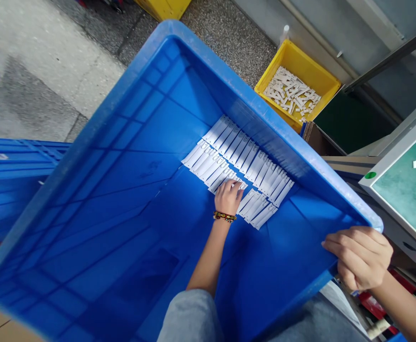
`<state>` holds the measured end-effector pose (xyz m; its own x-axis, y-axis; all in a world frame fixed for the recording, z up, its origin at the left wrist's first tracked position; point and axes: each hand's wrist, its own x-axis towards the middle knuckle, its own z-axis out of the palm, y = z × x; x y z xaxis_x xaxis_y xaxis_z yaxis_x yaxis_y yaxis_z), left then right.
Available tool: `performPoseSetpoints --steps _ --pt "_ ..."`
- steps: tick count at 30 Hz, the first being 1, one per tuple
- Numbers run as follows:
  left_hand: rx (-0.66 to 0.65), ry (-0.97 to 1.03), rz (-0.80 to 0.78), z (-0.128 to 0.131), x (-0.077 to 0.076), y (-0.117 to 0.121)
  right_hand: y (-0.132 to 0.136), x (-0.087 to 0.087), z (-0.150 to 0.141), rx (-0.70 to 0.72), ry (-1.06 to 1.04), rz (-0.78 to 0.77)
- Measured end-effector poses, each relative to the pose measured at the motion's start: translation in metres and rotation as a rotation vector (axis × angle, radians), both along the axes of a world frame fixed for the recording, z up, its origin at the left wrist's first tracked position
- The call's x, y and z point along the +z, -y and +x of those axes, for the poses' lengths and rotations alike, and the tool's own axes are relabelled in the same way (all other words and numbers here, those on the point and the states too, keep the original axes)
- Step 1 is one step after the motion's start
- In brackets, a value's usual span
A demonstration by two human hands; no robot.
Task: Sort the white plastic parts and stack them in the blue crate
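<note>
A large blue plastic bin [151,137] stands tilted in view, with white plastic strips [243,147] laid side by side in two rows along its floor. My left hand [227,197], wearing beaded bracelets, reaches deep inside to the nearer row. Its fingers are curled closed around the end of a white strip there, partly hidden by the hand. To the right of that hand lie several more strips [258,206] of the same row. At the bin's right corner, my right hand [363,256] grips the rim, fingers over the edge and thumb below.
Beyond the far wall, a yellow crate [300,59] holds a heap of small white pieces [291,90]. A green-topped bench [407,183] with a white edge stands at the right. Another blue bin [12,185] is on the left, and a yellow container [163,7] at the top.
</note>
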<state>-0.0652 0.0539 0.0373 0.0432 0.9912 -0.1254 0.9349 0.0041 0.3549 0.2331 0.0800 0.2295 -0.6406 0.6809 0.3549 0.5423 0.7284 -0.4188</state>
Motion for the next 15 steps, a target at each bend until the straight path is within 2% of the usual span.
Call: performPoseSetpoints --steps 10,15 --pt "0.079 -0.051 0.039 0.003 0.000 0.005 -0.001 0.001 0.000 0.007 0.000 0.000" --pt "-0.019 0.045 0.040 0.015 0.002 0.013 -0.002 0.002 -0.003 0.007 -0.001 0.010"
